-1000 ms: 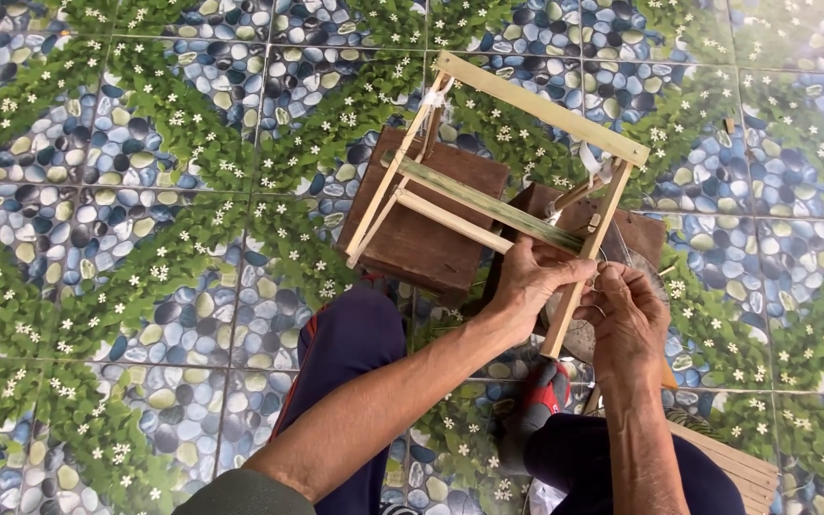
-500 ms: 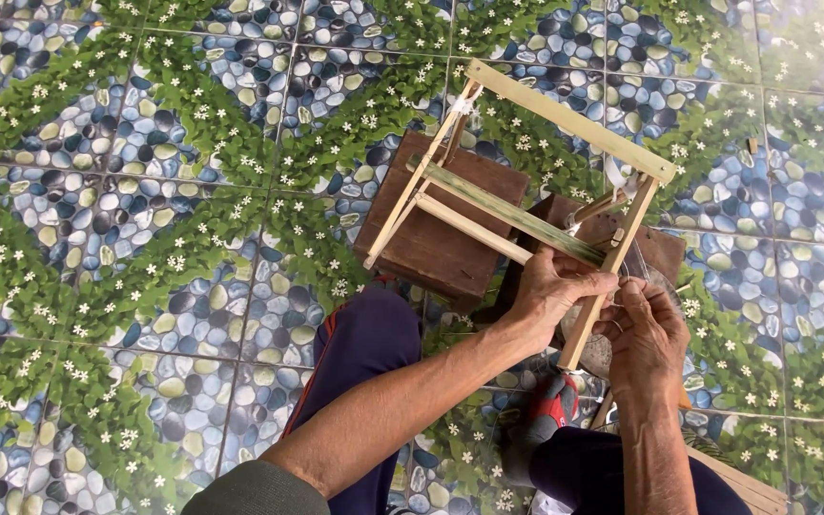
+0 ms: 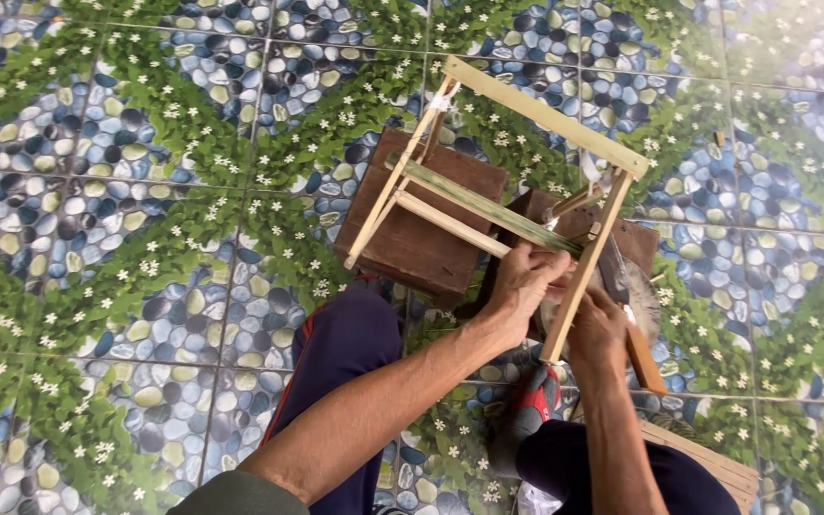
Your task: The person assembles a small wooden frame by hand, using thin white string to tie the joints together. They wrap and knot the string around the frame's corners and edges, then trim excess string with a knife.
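While the left hand (image 3: pixel 526 281) closes its grip on the green bamboo strip (image 3: pixel 488 205) of the one frame (image 3: pixel 512 181), propped over two dark wooden blocks (image 3: pixel 422 238) on the floor, it should hold steady. The right hand (image 3: pixel 598 329) grips the frame's side stick (image 3: pixel 584 277). One red tool (image 3: pixel 534 405) lies below.

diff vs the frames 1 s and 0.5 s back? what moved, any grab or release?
No grab or release. The left hand stays closed on the bamboo frame at its green crossbar; the right hand stays by the frame's right upright. Both hands and the frame sit slightly lower in view than at first, which looks like head motion. The wooden block, the red tool and the tiled floor are unchanged.
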